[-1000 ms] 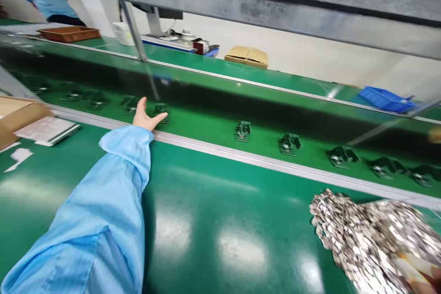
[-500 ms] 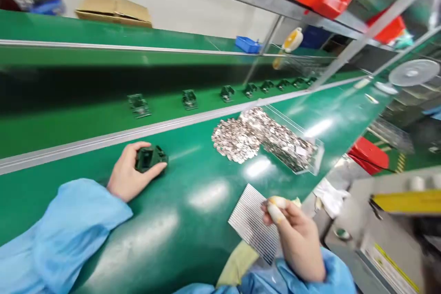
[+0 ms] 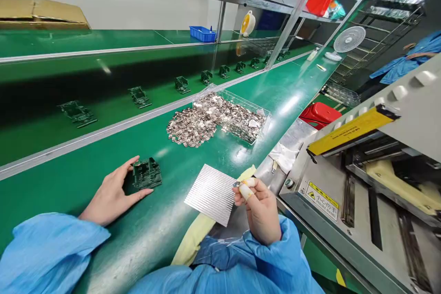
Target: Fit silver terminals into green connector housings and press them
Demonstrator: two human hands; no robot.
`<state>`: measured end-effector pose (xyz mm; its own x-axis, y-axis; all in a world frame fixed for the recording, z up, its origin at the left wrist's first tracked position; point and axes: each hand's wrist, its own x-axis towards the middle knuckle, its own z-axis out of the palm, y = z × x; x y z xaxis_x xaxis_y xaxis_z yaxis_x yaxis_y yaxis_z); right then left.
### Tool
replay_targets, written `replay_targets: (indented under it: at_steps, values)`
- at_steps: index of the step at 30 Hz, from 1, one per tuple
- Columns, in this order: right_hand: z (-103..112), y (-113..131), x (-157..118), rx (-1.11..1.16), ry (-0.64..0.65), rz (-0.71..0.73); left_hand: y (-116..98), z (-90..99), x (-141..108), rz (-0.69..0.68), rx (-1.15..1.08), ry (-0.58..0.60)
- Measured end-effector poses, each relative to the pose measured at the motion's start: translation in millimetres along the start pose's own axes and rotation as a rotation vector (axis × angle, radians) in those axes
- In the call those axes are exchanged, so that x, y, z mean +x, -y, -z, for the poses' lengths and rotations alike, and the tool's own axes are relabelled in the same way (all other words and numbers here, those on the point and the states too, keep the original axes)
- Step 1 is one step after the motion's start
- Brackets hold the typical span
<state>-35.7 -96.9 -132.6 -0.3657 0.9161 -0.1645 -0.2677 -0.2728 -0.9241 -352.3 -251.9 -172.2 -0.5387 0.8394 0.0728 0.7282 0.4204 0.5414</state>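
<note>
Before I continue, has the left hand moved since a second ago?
Yes: the left hand has drawn back toward the camera, from beyond the metal rail to its near side.

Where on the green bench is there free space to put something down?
Bare bench shows between the nearest circuit board and the grey rail, and between that board and the ridged plate. Crowded: around the metal pieces and clear tray.
</note>
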Motion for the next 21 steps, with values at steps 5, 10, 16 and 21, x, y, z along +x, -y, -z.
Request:
replay_targets:
  at_steps: [5,10,16,21]
  values:
    - [8.6,-7.3,-0.5,-0.048,0.011,0.075,-37.0,-10.3,3.9,-0.007,-0.305,-0.11]
    - [6.1,-9.9,-6.2,-0.179,0.051,0.124,-111.3,-37.6,-8.9,0.124,-1.05,0.088]
    - [-10.4,-11.7,-14.1,-0.332,0.088,0.18,-155.3,-64.3,-15.2,0.026,-1.372,0.21]
    - [-27.1,-24.0,-13.7,-0.424,0.061,0.267,-153.3,-68.0,-19.8,-0.042,-1.437,0.28]
